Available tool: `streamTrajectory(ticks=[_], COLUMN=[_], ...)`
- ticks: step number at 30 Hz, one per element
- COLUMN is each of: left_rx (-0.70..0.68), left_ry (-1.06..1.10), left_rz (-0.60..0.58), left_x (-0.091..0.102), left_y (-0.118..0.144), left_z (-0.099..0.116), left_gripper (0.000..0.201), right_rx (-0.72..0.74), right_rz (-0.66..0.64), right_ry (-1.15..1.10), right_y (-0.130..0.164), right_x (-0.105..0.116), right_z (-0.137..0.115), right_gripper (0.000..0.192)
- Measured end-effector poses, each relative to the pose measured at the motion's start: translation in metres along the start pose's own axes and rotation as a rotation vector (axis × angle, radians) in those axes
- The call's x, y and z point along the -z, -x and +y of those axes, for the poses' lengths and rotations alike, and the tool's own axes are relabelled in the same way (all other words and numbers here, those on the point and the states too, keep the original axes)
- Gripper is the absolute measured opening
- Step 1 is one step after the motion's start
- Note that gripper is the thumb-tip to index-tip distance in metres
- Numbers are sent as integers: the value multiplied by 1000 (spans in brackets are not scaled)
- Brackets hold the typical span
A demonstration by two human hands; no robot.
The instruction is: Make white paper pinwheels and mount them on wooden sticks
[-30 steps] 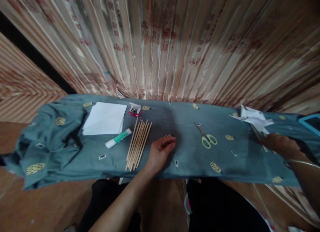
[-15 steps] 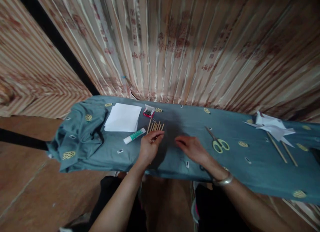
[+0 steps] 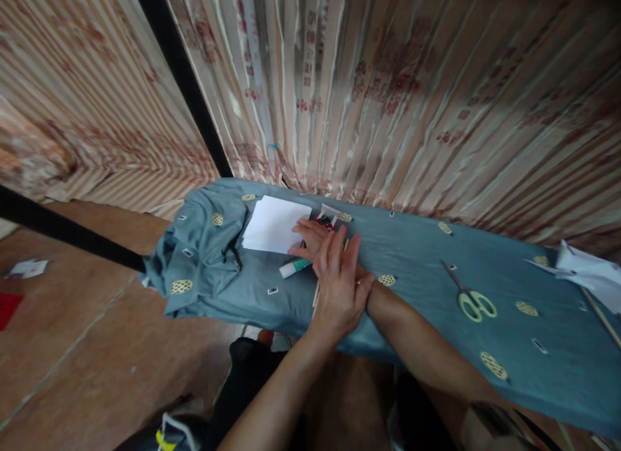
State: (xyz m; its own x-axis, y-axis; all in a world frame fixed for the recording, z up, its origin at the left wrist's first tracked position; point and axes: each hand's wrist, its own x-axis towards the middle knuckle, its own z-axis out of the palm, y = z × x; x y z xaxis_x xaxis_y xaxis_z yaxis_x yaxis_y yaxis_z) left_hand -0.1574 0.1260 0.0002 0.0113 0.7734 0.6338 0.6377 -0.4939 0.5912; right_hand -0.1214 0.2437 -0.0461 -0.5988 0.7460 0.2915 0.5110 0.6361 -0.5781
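My right hand [image 3: 313,239] reaches left across the table, fingers stretched and apart, at the right edge of a stack of white paper [image 3: 274,223]. Over my right wrist lies my left hand [image 3: 337,289], fingers spread, with nothing visible gripped. Thin wooden sticks [image 3: 315,296] poke out from beneath my left hand; most of their length is hidden. A glue stick [image 3: 293,267] with a green label is partly covered by my right hand. Just beyond the fingers stands a small red and white box [image 3: 328,215] with dark small pieces in it.
Scissors with pale green handles [image 3: 473,301] lie to the right on the blue-green tablecloth [image 3: 407,244]. Farther right are a folded white paper piece [image 3: 589,270] and a wooden stick [image 3: 601,318]. Bunched cloth [image 3: 204,237] covers the left end; a pleated curtain [image 3: 369,101] hangs behind.
My right hand has crossed leftward to the paper stack, passing under my left hand. My left hand has opened over it. The view has swung left.
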Motion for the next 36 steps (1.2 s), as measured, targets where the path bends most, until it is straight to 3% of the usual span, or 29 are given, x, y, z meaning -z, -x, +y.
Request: streamTrajectory(ticks=[4, 13, 18, 22, 25, 28, 32, 34, 36], left_rx=[45, 102, 117, 130, 121, 95, 72, 79, 95], left_ry=[22, 115, 141, 162, 162, 149, 114, 118, 154], left_rz=[15, 0, -31, -66, -71, -47, -21, 3, 30], left_x=[6, 13, 13, 12, 11, 10, 11, 11, 10], left_y=[1, 3, 5, 4, 4, 4, 4, 3, 2], left_z=[-4, -1, 4, 7, 7, 6, 4, 3, 1], left_gripper=[60, 59, 62, 63, 62, 62, 65, 65, 69], right_rx=[12, 25, -66, -122, -180, -241, -331, -454, -564], right_rz=[-35, -82, -34, 25, 116, 251, 481, 709, 841], right_ry=[67, 56, -76, -147, -214, -311, -512, -798, -984], right_y=[-13, -16, -20, -30, -30, -14, 37, 69, 101], right_x=[-12, -11, -8, -6, 2, 23, 72, 99, 121], right_z=[7, 23, 15, 8, 0, -8, -16, -18, -18], right_gripper=[63, 62, 47, 18, 15, 22, 32, 29, 31])
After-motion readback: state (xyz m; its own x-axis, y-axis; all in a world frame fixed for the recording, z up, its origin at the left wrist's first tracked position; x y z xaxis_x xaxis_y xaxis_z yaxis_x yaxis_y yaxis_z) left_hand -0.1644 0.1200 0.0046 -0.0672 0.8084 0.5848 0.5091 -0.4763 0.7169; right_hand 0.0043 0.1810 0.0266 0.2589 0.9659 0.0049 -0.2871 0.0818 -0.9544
